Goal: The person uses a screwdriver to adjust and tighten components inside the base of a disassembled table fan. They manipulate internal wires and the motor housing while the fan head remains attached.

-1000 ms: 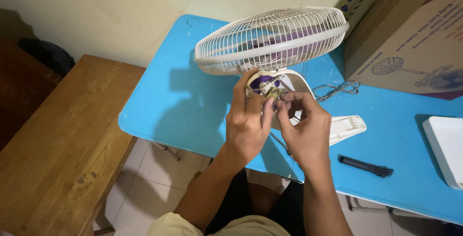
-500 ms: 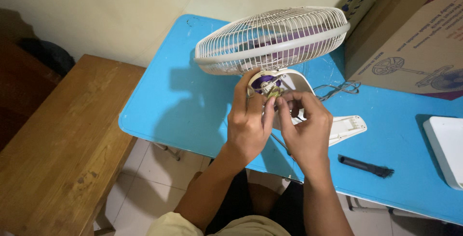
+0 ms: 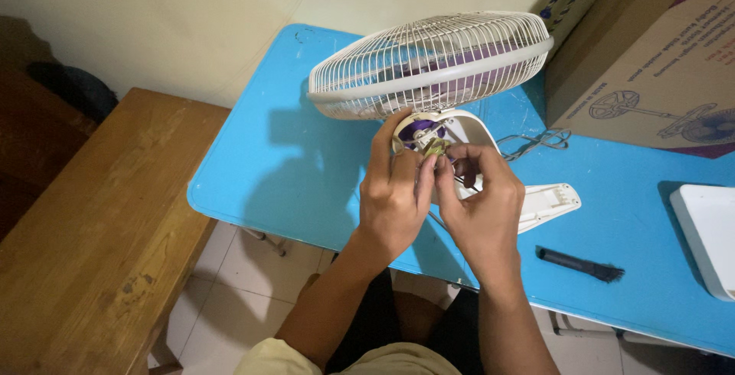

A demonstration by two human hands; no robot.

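A white electric fan with a wire grille (image 3: 429,61) and purple blades lies on a blue table (image 3: 291,168), its open motor housing (image 3: 440,134) turned toward me. My left hand (image 3: 394,199) curls around the housing's left side, fingertips on the small parts and wires inside. My right hand (image 3: 482,206) sits just beside it, fingers pinched on the wires at the housing's opening. The exact part pinched is too small to make out.
A white plastic cover piece (image 3: 547,203) lies to the right of my hands, a black brush-like tool (image 3: 578,264) nearer the front edge. A grey cord (image 3: 536,141), a large cardboard box (image 3: 658,61), a white object (image 3: 708,233) and a wooden bench (image 3: 99,222) surround the table.
Both hands stay at the motor housing with only slight finger shifts. The fan has not moved.
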